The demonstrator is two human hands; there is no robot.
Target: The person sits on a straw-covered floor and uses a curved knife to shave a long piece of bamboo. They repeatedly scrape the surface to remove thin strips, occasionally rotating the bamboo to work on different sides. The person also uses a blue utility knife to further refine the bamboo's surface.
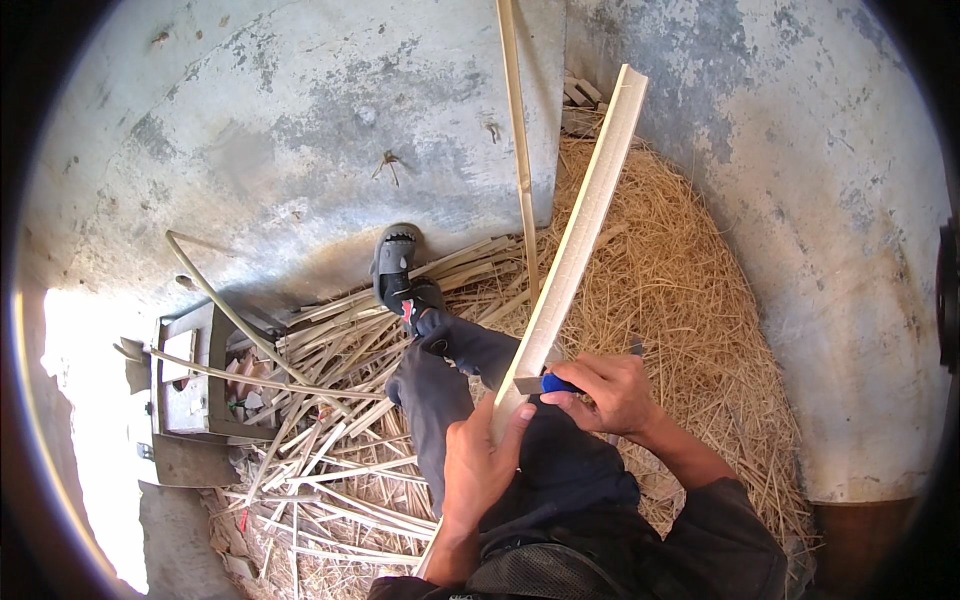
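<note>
A long split bamboo piece [585, 220], pale and hollowed along its inner face, slants up and away from my lap. My left hand [478, 465] is wrapped around its near end, thumb lying along the top. In my right hand [612, 392] is a small knife [557, 383] with a blue handle, gripped between thumb and fingers. Its short blade lies across the bamboo just beyond my left thumb and touches it. How far the blade bites in cannot be made out.
Loose bamboo strips [350, 480] cover the floor on the left. Straw-like shavings [690, 300] are heaped at right. A thin bamboo strip [515, 110] leans on the worn grey wall [250, 140]. An open-fronted box [195, 400] stands far left, near my grey shoe [393, 262].
</note>
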